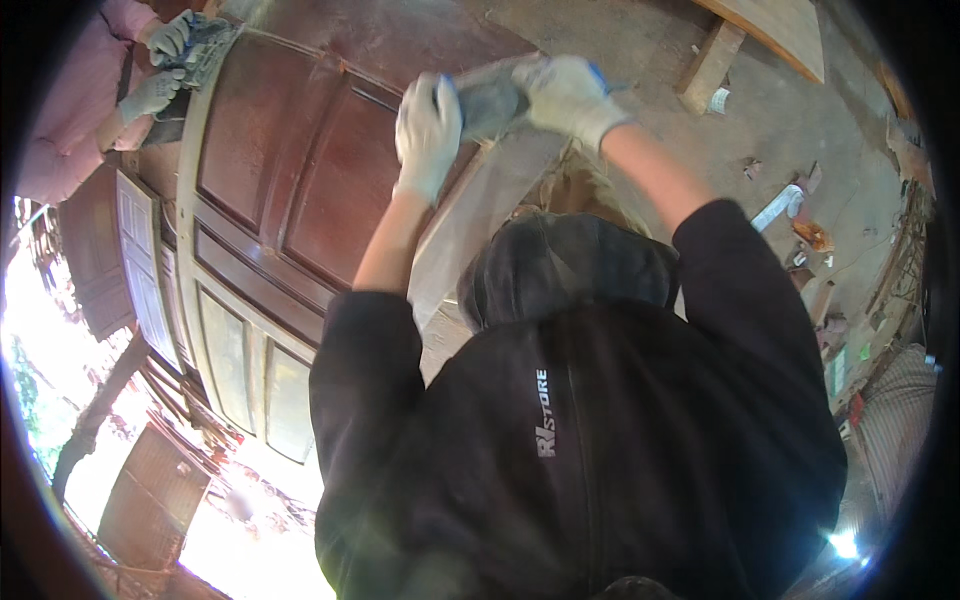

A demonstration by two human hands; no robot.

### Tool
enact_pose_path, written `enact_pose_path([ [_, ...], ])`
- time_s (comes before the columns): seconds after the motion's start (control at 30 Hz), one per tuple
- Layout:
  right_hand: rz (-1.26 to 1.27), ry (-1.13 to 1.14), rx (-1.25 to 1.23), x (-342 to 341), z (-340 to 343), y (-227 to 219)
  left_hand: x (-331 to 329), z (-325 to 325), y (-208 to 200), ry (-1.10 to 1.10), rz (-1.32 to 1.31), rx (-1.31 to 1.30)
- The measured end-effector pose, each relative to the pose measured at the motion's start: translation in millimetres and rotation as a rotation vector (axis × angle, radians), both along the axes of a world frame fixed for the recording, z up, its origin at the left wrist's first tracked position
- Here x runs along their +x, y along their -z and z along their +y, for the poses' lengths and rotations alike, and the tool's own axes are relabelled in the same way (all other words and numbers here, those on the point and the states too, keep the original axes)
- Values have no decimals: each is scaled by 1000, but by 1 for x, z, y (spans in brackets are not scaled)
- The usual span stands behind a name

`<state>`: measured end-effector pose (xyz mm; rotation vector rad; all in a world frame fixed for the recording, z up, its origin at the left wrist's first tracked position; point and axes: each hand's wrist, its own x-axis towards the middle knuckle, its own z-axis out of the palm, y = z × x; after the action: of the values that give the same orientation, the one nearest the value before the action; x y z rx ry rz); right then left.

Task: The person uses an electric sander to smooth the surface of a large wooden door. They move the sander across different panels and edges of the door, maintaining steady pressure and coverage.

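Observation:
A brown panelled wooden door (345,190) lies before me, with raised mouldings and sunken panels. Over its right edge, both gloved hands grip a grey, slab-like thing (493,103), smeared by motion; its exact kind is unclear. My left hand (428,135), in a white glove with blue at the fingers, is closed on its left end. At the other end is my right hand (570,97), likewise gloved and closed around it. Parts of the grey thing are hidden behind the fingers.
At upper left, a co-worker's gloved hands (160,75) hold a grey thing at the door's far-left edge. Paler panelled doors (225,350) stand at left. A wooden board (775,35) is at upper right; scraps (812,235) litter the floor at right.

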<state>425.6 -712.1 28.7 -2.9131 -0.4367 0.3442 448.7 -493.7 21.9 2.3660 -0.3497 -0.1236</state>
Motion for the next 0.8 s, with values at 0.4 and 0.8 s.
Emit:
enact_pose_path([
  [0.4, 69, -175, 374, -65, 61, 27, -83, 54, -14, 518, -49, 171],
  [0.8, -71, 15, -52, 82, -77, 22, 82, -97, -17, 472, -142, 254],
])
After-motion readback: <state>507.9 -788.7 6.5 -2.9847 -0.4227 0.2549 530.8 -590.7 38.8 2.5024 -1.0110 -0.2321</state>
